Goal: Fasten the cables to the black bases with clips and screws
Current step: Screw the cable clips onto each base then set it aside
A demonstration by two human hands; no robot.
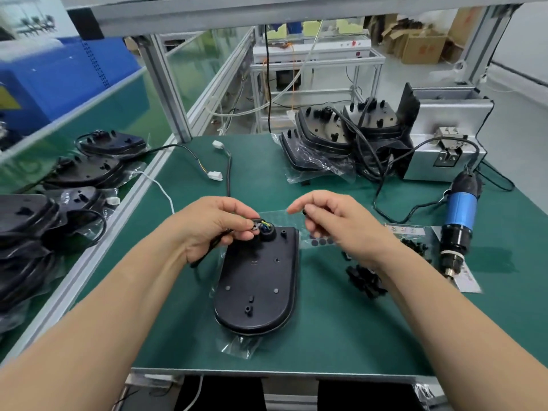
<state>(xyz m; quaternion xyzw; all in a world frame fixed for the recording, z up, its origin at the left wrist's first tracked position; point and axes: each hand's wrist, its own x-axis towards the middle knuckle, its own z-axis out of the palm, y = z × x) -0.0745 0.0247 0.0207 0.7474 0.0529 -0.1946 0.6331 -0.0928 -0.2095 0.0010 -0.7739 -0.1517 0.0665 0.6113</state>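
The flat black plastic base (258, 280) lies on the green tabletop (341, 330); left hand (216, 225) fingers pinch the black cable (215, 243) at its far end, right hand (338, 222) fingers pinch a small black clip (304, 213).

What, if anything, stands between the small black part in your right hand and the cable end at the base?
Nothing visible: only open space separates the small black part from the cable end in the left hand.

green bench mat (189, 321), aluminium frame post (166, 84), cardboard boxes (421, 48)
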